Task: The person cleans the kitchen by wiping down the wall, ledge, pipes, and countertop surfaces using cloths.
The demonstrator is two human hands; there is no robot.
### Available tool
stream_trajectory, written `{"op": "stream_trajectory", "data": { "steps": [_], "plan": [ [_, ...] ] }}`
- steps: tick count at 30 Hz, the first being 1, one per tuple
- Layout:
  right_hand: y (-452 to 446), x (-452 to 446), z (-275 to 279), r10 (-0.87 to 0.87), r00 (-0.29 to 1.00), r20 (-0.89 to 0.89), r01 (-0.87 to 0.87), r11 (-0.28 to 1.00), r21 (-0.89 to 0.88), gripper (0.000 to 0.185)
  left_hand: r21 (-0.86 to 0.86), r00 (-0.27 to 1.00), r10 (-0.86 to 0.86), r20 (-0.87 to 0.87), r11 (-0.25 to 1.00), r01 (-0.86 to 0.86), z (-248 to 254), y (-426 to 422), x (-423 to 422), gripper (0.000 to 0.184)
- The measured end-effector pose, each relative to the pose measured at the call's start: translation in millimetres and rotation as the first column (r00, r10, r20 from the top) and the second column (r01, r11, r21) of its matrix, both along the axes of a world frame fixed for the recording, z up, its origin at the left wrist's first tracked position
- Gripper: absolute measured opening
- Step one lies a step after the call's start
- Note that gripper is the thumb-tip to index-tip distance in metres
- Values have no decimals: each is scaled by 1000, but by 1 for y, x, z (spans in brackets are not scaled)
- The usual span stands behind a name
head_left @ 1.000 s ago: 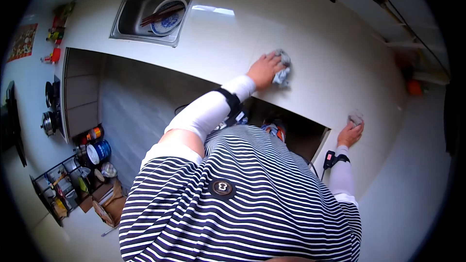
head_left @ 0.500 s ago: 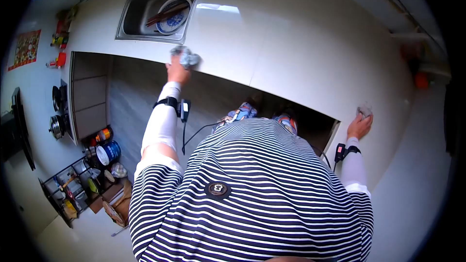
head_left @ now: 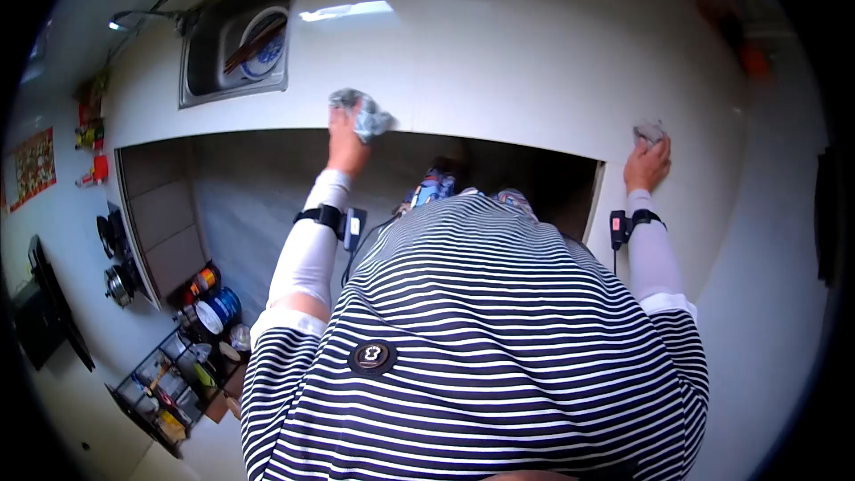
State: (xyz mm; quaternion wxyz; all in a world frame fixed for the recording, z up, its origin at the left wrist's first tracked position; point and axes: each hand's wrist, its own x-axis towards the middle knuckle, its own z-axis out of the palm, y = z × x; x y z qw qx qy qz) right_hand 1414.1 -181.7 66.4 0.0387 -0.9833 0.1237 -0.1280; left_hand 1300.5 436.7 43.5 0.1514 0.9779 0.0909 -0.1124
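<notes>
My left hand [head_left: 347,144] is closed on a crumpled grey-white cloth [head_left: 372,119] at the front edge of the pale countertop [head_left: 499,62], to the right of the sink. Over on the right stretch of counter, my right hand [head_left: 647,163] grips a smaller bunched grey cloth [head_left: 650,131] that touches the surface. The fingers partly cover both cloths. Each wrist wears a black strap with a small device.
A steel sink [head_left: 190,80] at the back left holds a blue-and-white bowl [head_left: 258,65] with chopsticks [head_left: 253,44] across it. Beyond its rim stands a faucet [head_left: 147,14]. A rack [head_left: 169,383] and a blue tub [head_left: 219,309] occupy the lower left.
The view has turned and shifted. My left hand and its cloth have slid right along the counter edge, away from the sink. My right hand has moved farther back with its cloth.
</notes>
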Motion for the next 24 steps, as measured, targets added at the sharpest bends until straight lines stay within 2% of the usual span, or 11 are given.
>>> {"op": "stream_trajectory", "data": {
  "steps": [4,6,7,10,13,19,24],
  "plan": [
    [4,-1,2,16,1000,8,-16,1000,14,51,-68,958,-275,82,957,281,33,-108,28,77],
    [6,0,2,-8,1000,-8,8,1000,12,51,-55,920,-389,51,919,391,41,-151,47,75],
    [7,0,2,-18,999,-28,18,1000,12,51,-110,909,-416,29,903,416,52,-172,56,74],
    [9,1,3,-18,1000,-12,19,999,27,51,-59,820,-572,25,818,572,52,-229,78,69],
    [7,1,0,-8,1000,-4,8,1000,29,51,-43,761,-643,89,761,648,46,-282,96,64],
    [12,1,1,-5,1000,-2,5,997,78,52,20,684,-727,56,686,727,51,-382,121,59],
    [14,1,1,-5,1000,-29,8,995,99,52,-23,620,-774,125,623,782,45,-402,119,57]
  ]
}}
